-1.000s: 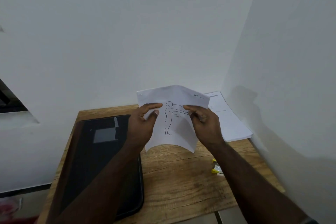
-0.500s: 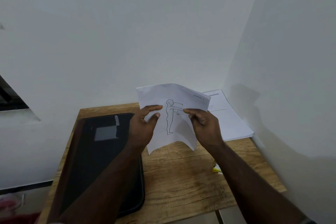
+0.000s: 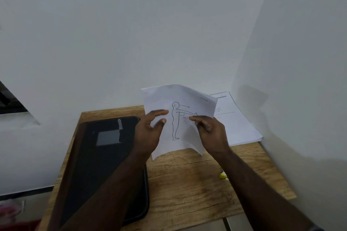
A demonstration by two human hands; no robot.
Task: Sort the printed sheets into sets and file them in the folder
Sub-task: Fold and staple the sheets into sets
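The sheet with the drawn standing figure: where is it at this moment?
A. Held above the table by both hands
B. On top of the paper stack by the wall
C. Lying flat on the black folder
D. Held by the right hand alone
A: the sheet bows between the left hand and the right hand, above the wooden table.

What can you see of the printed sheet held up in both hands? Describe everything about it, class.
The printed sheet is thin white paper with a black line drawing of a standing figure, one arm stretched forward, an arrow from the head, and small unreadable print near a top corner. It is held upright above the wooden table, bowed, its lower edge curling. The left hand and right hand pinch its sides.
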